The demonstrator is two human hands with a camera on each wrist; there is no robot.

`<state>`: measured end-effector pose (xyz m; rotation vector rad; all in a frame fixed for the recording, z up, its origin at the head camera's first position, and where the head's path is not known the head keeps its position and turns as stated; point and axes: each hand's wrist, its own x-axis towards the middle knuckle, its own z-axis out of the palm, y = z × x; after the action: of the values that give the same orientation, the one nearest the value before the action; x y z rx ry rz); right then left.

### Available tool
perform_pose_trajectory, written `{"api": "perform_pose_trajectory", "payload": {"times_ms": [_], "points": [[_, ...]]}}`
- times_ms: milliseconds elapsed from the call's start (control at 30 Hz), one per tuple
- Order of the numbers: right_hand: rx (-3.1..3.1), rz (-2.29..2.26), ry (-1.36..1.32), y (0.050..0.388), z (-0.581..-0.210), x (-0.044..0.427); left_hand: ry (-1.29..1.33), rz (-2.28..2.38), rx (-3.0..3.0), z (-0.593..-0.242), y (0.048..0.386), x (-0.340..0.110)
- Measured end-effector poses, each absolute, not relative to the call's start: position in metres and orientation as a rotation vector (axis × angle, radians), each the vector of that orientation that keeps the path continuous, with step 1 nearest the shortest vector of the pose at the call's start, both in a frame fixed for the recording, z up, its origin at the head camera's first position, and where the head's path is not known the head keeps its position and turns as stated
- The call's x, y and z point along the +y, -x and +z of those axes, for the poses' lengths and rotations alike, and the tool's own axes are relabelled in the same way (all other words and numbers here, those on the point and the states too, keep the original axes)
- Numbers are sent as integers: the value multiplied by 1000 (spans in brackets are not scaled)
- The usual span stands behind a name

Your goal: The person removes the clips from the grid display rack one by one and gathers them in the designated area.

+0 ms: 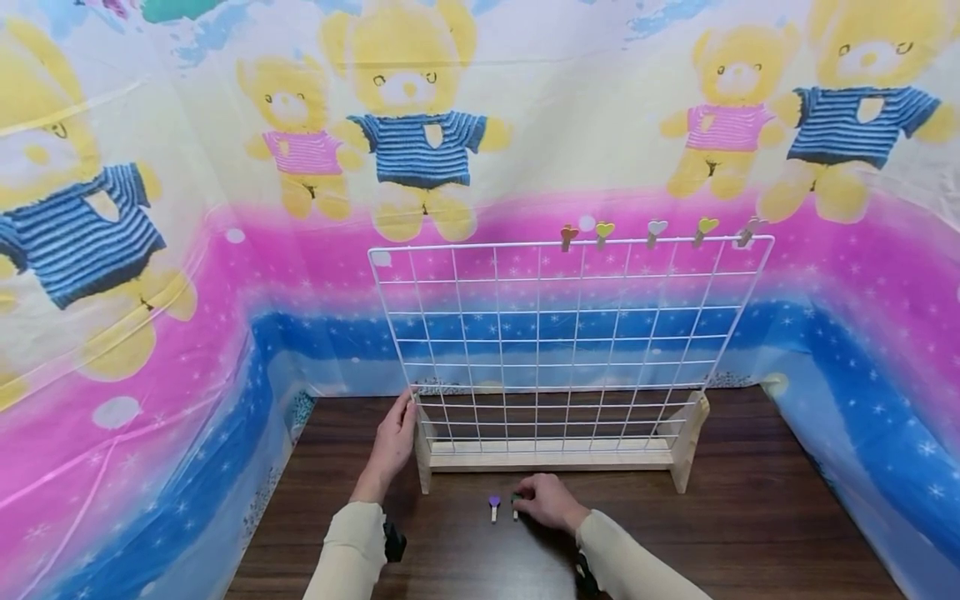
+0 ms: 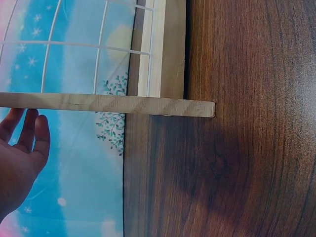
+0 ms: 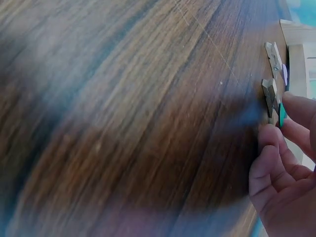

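A white wire grid (image 1: 555,342) stands upright in a pale wooden stand (image 1: 551,460). The fingertips of my left hand (image 1: 393,433) touch the stand's left upright (image 2: 108,103) from its outer side. On the table in front lie two small wooden clothespins. One, the purple heart clothespin (image 1: 494,508), lies untouched to the left. The other is a green heart clothespin (image 3: 269,96), pinched at its heart end by my right hand (image 1: 551,502). Its wooden legs point toward me, and my fingers partly cover the green heart.
Several heart clothespins are clipped along the grid's top bar, toward the right, among them a red one (image 1: 569,237), a white one (image 1: 657,232) and a yellow one (image 1: 706,230). A bear-print cloth (image 1: 525,192) hangs behind and beside the dark wooden table (image 1: 757,517).
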<state>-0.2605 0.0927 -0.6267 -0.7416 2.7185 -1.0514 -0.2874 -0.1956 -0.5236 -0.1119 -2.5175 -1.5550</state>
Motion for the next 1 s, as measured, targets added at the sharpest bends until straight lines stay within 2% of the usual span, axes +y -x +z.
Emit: {"api": "perform_pose_trajectory", "payload": {"times_ms": [333,1000], "points": [[2718,-981,776,262,-607,110,116,-1560,-2513,-524,286,-195],[2871,-886,1068,258,-521,128,115,-1544,-2512,-524,287,-195]]}}
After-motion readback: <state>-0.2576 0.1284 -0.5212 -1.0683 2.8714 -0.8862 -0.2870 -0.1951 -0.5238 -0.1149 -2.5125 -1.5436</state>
